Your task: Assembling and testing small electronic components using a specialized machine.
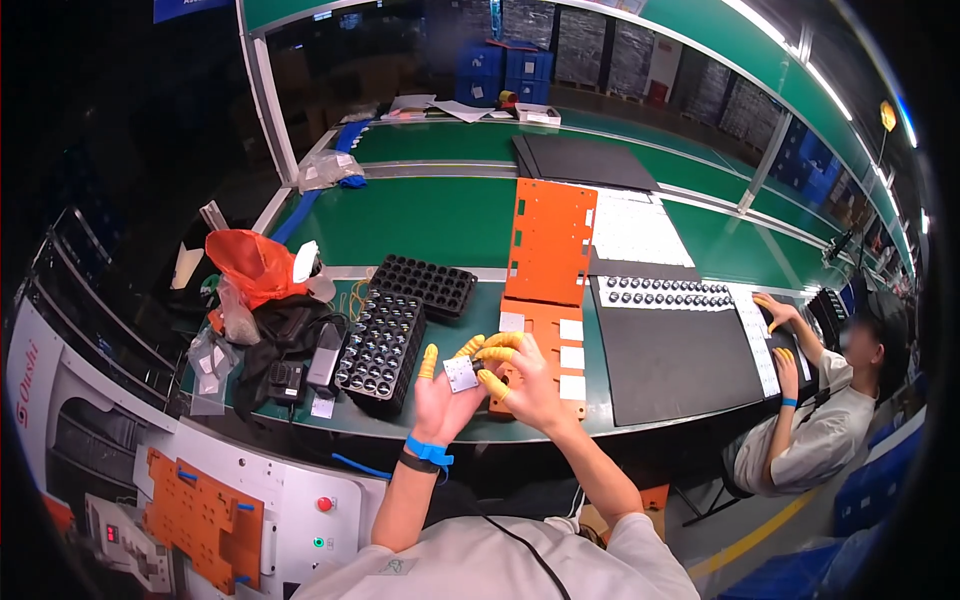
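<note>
Green bench [488,302], small square white plate [461,374], dark-specked

factory workshop | green bench [465,325] | component trays [382,338] | orange fixture [552,245] | blue crates [528,68]

A red plastic bag [248,268] sits at the left — black cloth [262,352] just nearer. Blue crates [527,68] stand stacked far back.

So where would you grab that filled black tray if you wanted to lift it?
Probably low on the outer walls of the filled black tray, from the near and right-hand sides: round parts fill its top, the grey box crowds its left, and the second black tray its far end.
</note>
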Available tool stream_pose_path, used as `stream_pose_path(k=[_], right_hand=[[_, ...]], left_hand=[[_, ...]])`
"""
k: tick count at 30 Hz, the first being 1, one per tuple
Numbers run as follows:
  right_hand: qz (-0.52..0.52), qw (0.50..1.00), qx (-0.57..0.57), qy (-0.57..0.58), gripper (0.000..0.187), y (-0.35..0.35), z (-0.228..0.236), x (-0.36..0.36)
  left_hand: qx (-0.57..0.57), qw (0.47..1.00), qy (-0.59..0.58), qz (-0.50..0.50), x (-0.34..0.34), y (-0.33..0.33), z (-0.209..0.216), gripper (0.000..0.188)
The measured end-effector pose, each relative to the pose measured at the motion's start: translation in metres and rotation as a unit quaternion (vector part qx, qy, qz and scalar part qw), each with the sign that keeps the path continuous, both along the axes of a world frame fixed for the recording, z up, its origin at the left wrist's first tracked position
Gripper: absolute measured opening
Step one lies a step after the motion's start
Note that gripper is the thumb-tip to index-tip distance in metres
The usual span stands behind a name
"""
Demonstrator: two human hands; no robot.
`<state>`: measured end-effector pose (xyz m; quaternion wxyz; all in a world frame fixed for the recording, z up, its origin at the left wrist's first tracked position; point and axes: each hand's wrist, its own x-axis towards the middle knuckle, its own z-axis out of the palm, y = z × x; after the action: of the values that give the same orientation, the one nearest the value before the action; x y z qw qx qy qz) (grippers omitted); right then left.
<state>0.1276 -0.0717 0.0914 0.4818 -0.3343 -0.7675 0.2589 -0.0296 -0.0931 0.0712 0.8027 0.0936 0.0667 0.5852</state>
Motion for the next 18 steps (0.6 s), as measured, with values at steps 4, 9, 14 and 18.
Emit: stream_pose_path(k=[4,9,14,18], right_hand=[[0.031,0.999,0.003,-0.006,0.026,0.0,-0.005,0.001],[0.03,0.999,0.017,-0.013,0.026,-0.001,-0.009,0.002],[0.048,0.998,-0.03,0.024,0.024,-0.002,-0.015,0.001],[0.031,0.999,0.007,-0.01,0.023,-0.008,-0.007,0.004]], left_hand=[[0.021,1.0,0.013,0.008,0.0,-0.007,-0.001,0.07],[0.047,0.998,0.046,0.006,0.002,-0.011,-0.009,0.057],[0.047,0.996,0.071,0.025,0.006,-0.014,-0.013,0.055],[0.067,0.994,0.071,0.04,0.006,-0.015,-0.02,0.059]])
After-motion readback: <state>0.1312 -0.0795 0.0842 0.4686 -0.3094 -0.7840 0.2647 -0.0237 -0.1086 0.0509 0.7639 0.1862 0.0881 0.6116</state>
